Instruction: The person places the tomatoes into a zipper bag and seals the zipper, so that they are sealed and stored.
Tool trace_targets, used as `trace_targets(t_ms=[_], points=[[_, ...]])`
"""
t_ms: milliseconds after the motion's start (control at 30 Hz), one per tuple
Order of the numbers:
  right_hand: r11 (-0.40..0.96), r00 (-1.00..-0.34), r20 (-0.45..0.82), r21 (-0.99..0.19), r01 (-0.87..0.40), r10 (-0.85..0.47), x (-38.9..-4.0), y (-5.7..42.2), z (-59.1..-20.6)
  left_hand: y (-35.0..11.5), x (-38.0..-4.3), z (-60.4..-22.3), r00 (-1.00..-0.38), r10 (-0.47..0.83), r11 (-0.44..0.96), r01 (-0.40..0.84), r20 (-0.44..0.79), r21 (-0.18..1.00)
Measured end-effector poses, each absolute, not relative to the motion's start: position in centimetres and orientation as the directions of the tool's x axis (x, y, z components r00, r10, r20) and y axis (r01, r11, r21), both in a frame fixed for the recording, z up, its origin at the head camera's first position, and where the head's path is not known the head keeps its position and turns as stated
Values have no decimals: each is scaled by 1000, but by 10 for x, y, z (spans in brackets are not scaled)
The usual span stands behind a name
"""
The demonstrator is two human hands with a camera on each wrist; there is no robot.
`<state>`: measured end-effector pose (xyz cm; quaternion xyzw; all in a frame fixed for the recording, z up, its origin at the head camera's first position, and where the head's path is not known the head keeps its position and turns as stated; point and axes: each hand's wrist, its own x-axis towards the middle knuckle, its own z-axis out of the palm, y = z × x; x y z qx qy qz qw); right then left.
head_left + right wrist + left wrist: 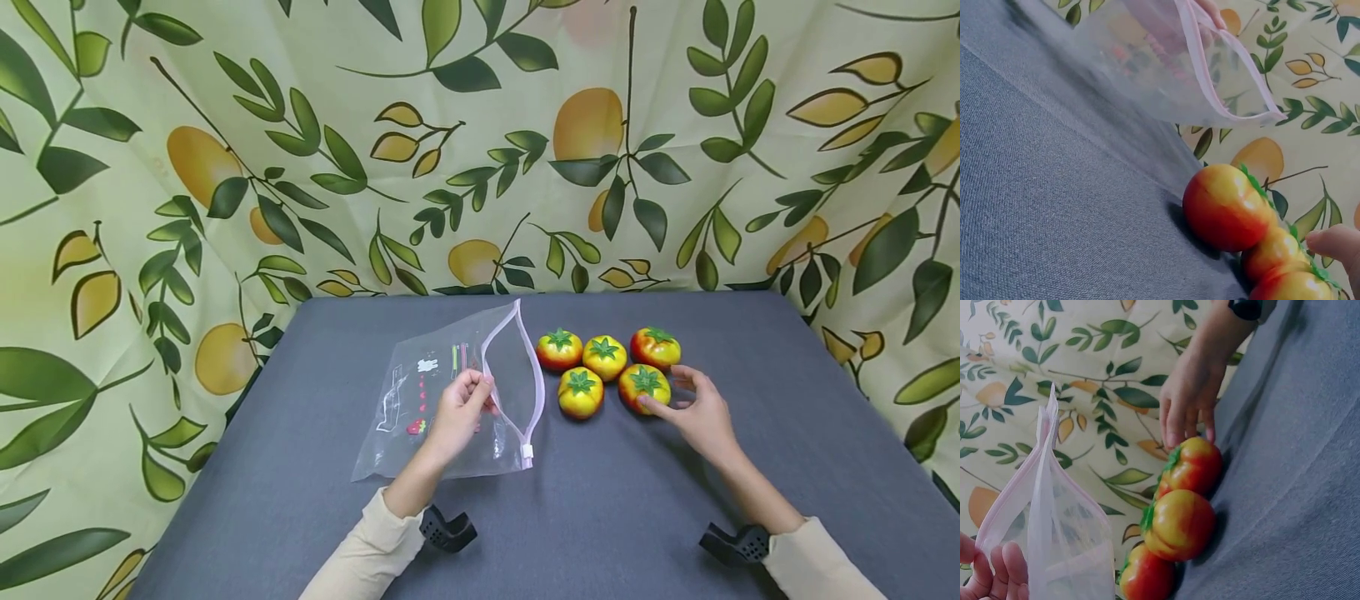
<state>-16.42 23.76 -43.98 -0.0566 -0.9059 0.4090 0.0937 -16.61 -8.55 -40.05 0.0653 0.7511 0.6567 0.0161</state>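
A clear zip bag with pink edging, a white slider and printed pictures stands with its mouth gaping to the right. My left hand pinches the near edge of that mouth between thumb and fingers. Several shiny yellow-red tomatoes with green star-shaped tops sit in a cluster right of the bag. Around the front right tomato my right hand spreads its thumb and fingers; firm contact cannot be made out. In the left wrist view, the right hand's fingers reach down to the farthest visible tomato.
A dark grey cloth covers the table. Behind and beside it hangs a leaf-and-fruit patterned curtain. Black straps are worn on both wrists.
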Motion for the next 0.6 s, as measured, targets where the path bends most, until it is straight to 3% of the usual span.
trace_targets(t_ms=[600], points=[[658, -994, -28, -747, 90, 103, -170, 241, -452, -91, -151, -403, -999, 51, 61, 20, 17, 998]])
